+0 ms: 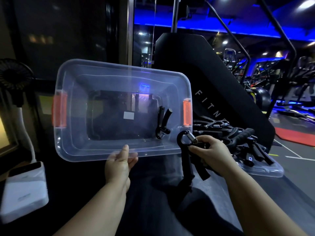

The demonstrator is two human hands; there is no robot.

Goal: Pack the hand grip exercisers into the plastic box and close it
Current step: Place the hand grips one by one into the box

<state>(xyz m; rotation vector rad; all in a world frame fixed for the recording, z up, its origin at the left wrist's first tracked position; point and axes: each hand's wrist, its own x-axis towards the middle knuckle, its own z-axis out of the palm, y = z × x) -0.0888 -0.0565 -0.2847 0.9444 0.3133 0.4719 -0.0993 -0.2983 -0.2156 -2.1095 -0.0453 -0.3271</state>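
A clear plastic box (71, 137) with orange side latches is tilted toward me, its opening facing the camera. My left hand (119, 165) grips its near rim, thumb inside the edge. One black hand grip exerciser (162, 122) lies inside at the box's right end. My right hand (210, 153) holds another black exerciser (187, 157) with a metal spring just off the box's lower right corner. A pile of several more exercisers (242, 140) rests on the clear lid (265, 170) to the right.
A black gym machine (213, 86) rises behind the box and pile. A white device (23, 189) and a small black fan (13, 77) stand on the left. Grey floor with white lines and a red mat (296, 135) lies to the right.
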